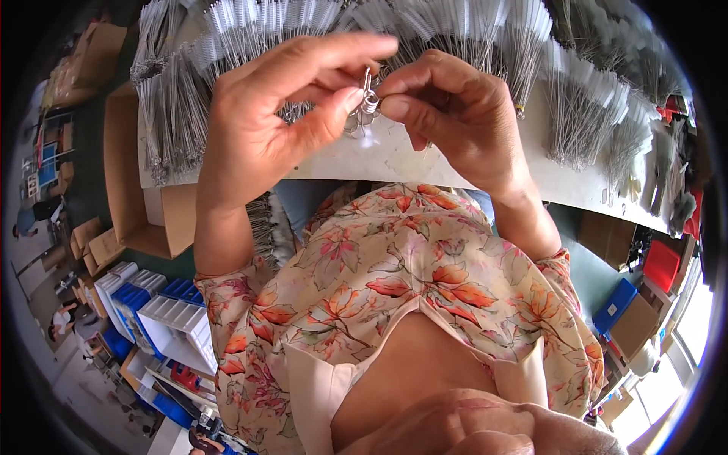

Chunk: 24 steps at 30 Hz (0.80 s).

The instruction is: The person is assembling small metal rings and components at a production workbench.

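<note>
Above the white table, my two hands meet around a small cluster of shiny metal wire loops. My left hand has its thumb against the loops' left side, while its index finger stretches over the top. From the other side my right hand pinches the cluster between thumb and index finger, its other fingers curled in. A short piece of wire sticks up from the loops. What hangs below them is small and blurred. Bundles of thin wire-handled brushes with whitish bristles lie just beyond my hands.
The white table carries more brush bundles on the right. An open cardboard box stands left of the table. Blue and white plastic bins are stacked at lower left. A red bin and blue bin sit at right.
</note>
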Motion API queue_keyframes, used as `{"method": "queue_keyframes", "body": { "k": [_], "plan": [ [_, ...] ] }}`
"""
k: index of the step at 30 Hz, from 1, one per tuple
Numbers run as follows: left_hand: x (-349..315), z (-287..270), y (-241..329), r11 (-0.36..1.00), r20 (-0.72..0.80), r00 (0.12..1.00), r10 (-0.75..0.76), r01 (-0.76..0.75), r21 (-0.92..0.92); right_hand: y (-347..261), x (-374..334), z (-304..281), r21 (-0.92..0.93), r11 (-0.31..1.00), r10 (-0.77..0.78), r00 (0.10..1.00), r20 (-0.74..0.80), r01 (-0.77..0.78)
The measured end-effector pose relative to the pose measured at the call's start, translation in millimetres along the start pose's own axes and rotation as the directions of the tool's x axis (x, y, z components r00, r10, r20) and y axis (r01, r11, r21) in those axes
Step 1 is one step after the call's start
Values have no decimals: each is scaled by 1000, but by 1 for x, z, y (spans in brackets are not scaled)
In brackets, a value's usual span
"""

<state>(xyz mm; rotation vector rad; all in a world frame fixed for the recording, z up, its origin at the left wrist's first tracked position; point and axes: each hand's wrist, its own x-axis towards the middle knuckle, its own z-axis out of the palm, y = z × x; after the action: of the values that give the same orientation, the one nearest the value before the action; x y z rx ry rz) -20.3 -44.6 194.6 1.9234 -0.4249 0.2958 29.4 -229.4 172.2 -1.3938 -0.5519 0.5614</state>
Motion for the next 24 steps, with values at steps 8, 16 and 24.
{"method": "queue_keyframes", "body": {
  "k": [8,16,24],
  "plan": [
    [-19,7,-24,786,90,929,-359,353,-508,2,-1,-5,82,996,37,997,66,-42],
    [-19,6,1,960,25,997,-80,70,272,8,0,-4,76,996,33,995,91,-40],
    [-39,-1,25,822,104,883,-457,464,-331,12,-5,8,122,992,5,983,184,-28]
  ]
}}
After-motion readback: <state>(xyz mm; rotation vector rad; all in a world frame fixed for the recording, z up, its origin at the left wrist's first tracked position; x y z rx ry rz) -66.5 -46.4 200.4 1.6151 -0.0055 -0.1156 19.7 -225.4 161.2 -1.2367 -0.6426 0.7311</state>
